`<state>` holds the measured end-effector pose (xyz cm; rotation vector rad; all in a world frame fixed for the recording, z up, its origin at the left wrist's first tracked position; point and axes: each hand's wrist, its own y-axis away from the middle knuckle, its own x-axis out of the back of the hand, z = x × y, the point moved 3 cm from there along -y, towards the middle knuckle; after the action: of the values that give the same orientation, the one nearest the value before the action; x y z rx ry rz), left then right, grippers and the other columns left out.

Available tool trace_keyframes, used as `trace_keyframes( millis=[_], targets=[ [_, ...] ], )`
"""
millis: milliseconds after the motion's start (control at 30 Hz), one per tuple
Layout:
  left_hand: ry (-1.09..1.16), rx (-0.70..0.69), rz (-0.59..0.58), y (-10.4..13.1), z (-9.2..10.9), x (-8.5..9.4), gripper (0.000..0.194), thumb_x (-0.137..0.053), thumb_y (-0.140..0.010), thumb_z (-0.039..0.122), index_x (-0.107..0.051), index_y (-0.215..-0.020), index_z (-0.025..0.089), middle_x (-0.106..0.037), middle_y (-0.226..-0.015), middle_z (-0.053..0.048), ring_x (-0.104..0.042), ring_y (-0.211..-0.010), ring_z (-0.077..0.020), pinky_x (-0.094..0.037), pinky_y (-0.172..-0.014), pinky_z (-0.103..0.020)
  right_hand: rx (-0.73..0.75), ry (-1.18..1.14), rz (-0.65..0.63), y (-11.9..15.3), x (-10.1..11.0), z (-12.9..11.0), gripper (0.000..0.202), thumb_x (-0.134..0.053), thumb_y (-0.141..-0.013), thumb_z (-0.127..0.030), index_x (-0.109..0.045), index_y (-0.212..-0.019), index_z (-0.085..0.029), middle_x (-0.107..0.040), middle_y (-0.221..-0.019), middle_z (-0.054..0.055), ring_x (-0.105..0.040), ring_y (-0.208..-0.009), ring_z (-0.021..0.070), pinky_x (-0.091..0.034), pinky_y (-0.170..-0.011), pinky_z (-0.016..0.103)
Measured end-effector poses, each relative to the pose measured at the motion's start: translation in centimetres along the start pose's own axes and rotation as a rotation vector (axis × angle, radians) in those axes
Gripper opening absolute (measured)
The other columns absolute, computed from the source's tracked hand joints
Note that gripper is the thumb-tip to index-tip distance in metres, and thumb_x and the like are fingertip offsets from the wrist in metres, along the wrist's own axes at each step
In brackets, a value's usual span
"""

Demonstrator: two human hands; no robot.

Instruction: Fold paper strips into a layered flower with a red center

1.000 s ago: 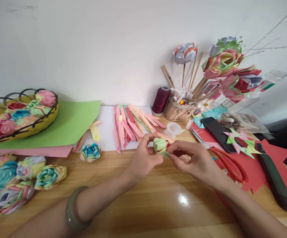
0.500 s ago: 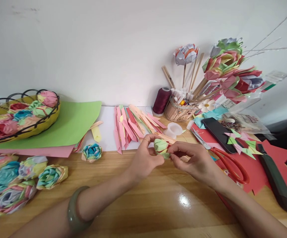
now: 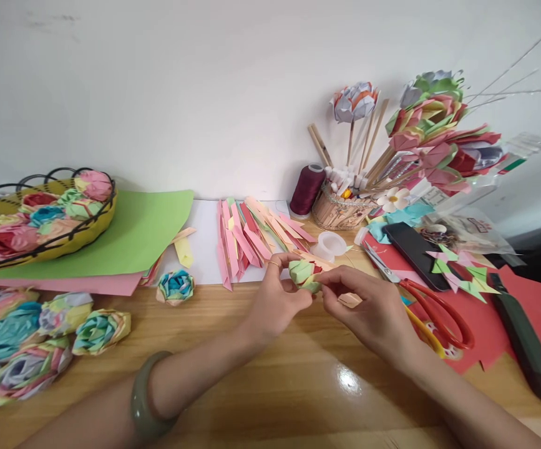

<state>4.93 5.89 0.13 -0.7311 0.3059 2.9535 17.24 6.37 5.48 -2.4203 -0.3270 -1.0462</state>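
A small green paper flower point(image 3: 302, 272) with a bit of red showing is held above the middle of the table. My left hand point(image 3: 277, 296) grips it from the left, thumb below and index finger over the top. From the right, my right hand point(image 3: 364, 305) pinches the flower's lower right edge between thumb and fingers. Just behind the hands lies a pile of folded paper strips point(image 3: 244, 240) in pink, peach, red and green. A white plastic cup point(image 3: 330, 246) stands beyond the fingers.
To the left are a basket point(image 3: 97, 227) of paper flowers, green paper point(image 3: 153, 231), several flowers point(image 3: 31, 355) and a blue one point(image 3: 175, 287). Rightward lie scissors point(image 3: 443, 312), a phone point(image 3: 415, 255) and a utility knife point(image 3: 527, 349). Behind stand a thread spool point(image 3: 307, 190) and a holder point(image 3: 342, 210).
The fingers of my right hand have shifted slightly along the flower's right edge, and more red shows on it. My left hand keeps its grip. The whole view has moved a little.
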Motion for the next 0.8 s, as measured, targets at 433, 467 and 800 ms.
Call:
trace_keyframes(
  millis=[433, 467, 800],
  targets=[
    [-0.077, -0.024, 0.028, 0.0, 0.1, 0.1, 0.04, -0.056, -0.063, 0.005, -0.042, -0.096, 0.022, -0.054, -0.1, -0.001, -0.057, -0.075, -0.01, -0.047, -0.068, -0.026, -0.222, -0.28, -0.209, -0.3, 0.2, 1.3, 0.015, -0.055, -0.079, -0.029, -0.065, -0.079, -0.018, -0.068, -0.076, 0.003, -0.062, -0.07, 0.0156, -0.049, -0.061, 0.026],
    [-0.091, -0.02, 0.029, 0.0, 0.1, 0.2, 0.04, -0.056, -0.063, 0.005, -0.041, -0.096, 0.022, -0.053, -0.101, -0.001, -0.057, -0.076, -0.0102, -0.047, -0.069, -0.026, -0.218, -0.265, -0.207, -0.3, 0.2, 1.3, 0.015, -0.055, -0.079, -0.029, -0.065, -0.079, -0.018, -0.068, -0.076, 0.003, -0.061, -0.069, 0.0154, -0.048, -0.06, 0.026],
    [-0.314, -0.019, 0.015, 0.5, 0.3, 0.2, 0.044, -0.055, -0.066, 0.009, -0.038, -0.104, 0.024, -0.057, -0.088, 0.0, -0.055, -0.072, -0.0101, -0.043, -0.065, -0.023, -0.119, 0.022, -0.245, -0.2, 0.2, 1.3, 0.009, -0.055, -0.078, -0.024, -0.058, -0.07, -0.019, -0.062, -0.065, -0.001, -0.053, -0.057, 0.012, -0.041, -0.053, 0.023]
  ],
)
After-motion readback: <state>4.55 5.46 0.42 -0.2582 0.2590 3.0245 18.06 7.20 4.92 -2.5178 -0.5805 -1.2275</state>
